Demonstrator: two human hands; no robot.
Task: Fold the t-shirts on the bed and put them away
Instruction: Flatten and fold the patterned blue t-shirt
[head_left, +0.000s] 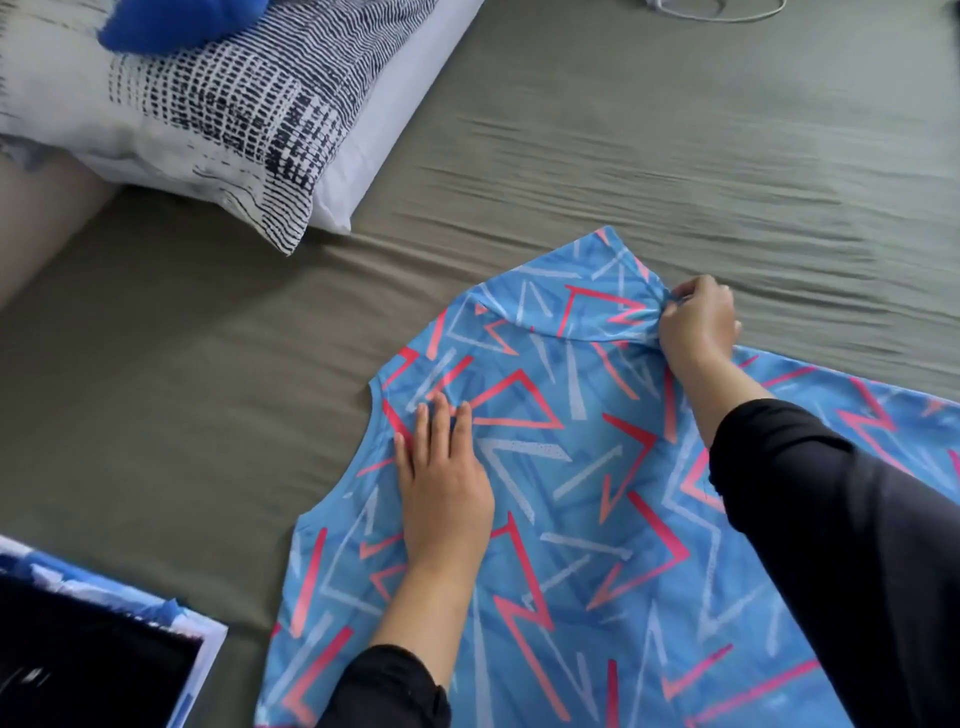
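**Pressing and pinching the blue t-shirt flat on the bed**

Pressing down with my left hand (441, 478), I keep the fingers straight and flat on the t-shirt (561, 499), palm against the cloth near its left edge. Black sleeves cover both my forearms. The shirt lies spread across the near part of the bed, right in front of me, running out of view at the bottom and right. Its fabric looks thin and smooth, sky blue, printed with sharp zigzags and open triangles in red, pink and white; some white strokes have a fine dotted texture. I can read no label or writing on it.

At my near left sits a flat rectangular thing (98, 654) with a black middle and a blue-and-white border; what it is I cannot tell.

Farther out, my right hand (696, 322) has its fingers curled, pinching a bunched bit of the shirt's upper edge, where the cloth gathers into small folds.

Under everything lies the bedsheet (623, 171), olive-grey, soft and rippled with long shallow wrinkles. Beyond, at far left, rests a pillow (208, 114), white with dark navy dashed and wavy lines, and on it something fuzzy and bright blue (171, 21). A thin white cable (727, 13) loops at the far edge.
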